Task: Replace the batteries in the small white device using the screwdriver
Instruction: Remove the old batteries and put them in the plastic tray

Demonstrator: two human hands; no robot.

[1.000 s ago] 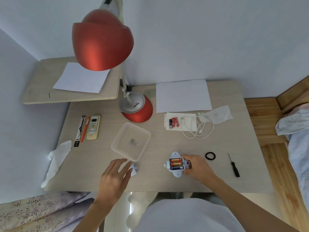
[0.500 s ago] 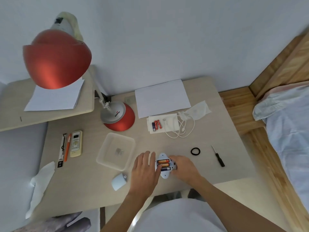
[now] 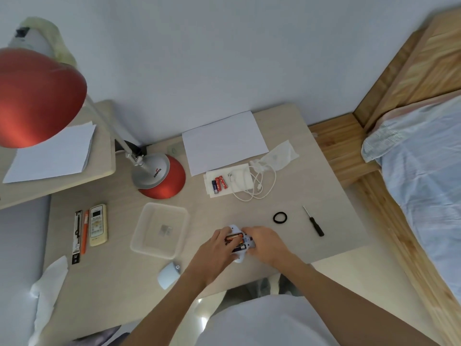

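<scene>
The small white device (image 3: 245, 242) lies on the desk near the front edge with its battery bay open, showing orange and dark batteries (image 3: 234, 238). My left hand (image 3: 215, 248) reaches in from the left, its fingertips curled onto the batteries. My right hand (image 3: 265, 243) grips the device's right side. The white cover (image 3: 169, 274) lies to the left near the desk edge. A black screwdriver (image 3: 314, 222) rests to the right, untouched. Spare red and blue batteries (image 3: 219, 183) lie on a white tissue farther back.
A clear plastic box (image 3: 159, 229) sits left of the device. A black ring (image 3: 280, 217), a white cable (image 3: 254, 183), a sheet of paper (image 3: 223, 142), a red lamp (image 3: 159, 176), a remote (image 3: 98, 224) and pens (image 3: 81, 233) lie around. A bed (image 3: 424, 171) stands right.
My left hand left the white cover on the desk and moved right onto the device's batteries. The head view swung right and slightly closer.
</scene>
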